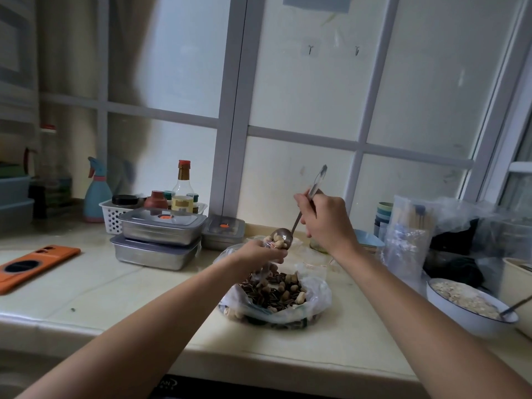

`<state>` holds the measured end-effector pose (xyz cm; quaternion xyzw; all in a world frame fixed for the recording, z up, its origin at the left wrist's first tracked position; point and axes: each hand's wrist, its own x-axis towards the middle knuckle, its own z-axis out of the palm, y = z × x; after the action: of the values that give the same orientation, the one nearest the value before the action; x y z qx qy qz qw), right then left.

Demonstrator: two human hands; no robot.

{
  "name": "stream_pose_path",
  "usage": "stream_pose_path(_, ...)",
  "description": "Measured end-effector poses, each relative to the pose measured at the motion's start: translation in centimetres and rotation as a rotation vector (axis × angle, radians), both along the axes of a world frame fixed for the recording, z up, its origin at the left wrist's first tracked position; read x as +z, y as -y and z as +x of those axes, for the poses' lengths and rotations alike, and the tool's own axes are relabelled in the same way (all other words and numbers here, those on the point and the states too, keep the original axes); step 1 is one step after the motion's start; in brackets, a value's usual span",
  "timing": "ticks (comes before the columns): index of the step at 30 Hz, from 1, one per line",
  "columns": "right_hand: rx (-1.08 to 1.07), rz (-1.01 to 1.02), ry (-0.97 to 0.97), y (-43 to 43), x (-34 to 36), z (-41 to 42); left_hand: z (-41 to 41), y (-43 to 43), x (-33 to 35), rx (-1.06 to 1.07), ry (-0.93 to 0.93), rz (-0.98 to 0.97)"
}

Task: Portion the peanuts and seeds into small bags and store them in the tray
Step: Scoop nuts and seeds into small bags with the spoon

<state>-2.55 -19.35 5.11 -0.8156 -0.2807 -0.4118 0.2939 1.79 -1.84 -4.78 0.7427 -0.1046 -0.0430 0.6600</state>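
Observation:
A large clear plastic bag [315, 292] lies open on the counter, full of peanuts and dark striped seeds [276, 289]. Above it my left hand [259, 253] holds the mouth of a small clear bag [263, 276] that hangs down over the pile. My right hand [325, 223] grips the handle of a metal spoon [283, 236]. The spoon's bowl carries peanuts and is tilted at the small bag's opening. Two stacked lidded steel trays [158, 237] and a smaller lidded one [223, 230] stand at the back left.
An orange phone [34, 264] lies at the left. A white basket of bottles [115, 216] and a spray bottle [96, 194] stand by the window. At the right sit a white bowl of oats [466, 305], clear bags [408, 237] and stacked cups [384, 214].

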Motion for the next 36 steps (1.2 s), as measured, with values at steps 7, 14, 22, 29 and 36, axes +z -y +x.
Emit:
stream_pose_path(7,-0.011,-0.012,0.142,0.1,-0.2,0.3,-0.3,0.0,-0.3,-0.002,0.050,0.131)
stream_pose_path(14,-0.012,0.010,0.123,0.3,0.0,0.7,-0.5,-0.1,-0.2,0.003,0.040,0.076)
stream_pose_path(22,0.074,-0.055,0.194,-0.1,0.7,0.3,-0.6,0.7,0.4,0.003,0.013,-0.050)
stream_pose_path(29,0.068,-0.042,0.272,-0.2,0.6,0.1,-0.6,0.7,0.4,0.027,0.064,-0.095)
stream_pose_path(36,0.087,-0.017,0.245,0.0,0.5,0.0,-1.1,0.1,0.8,0.046,0.137,-0.051)
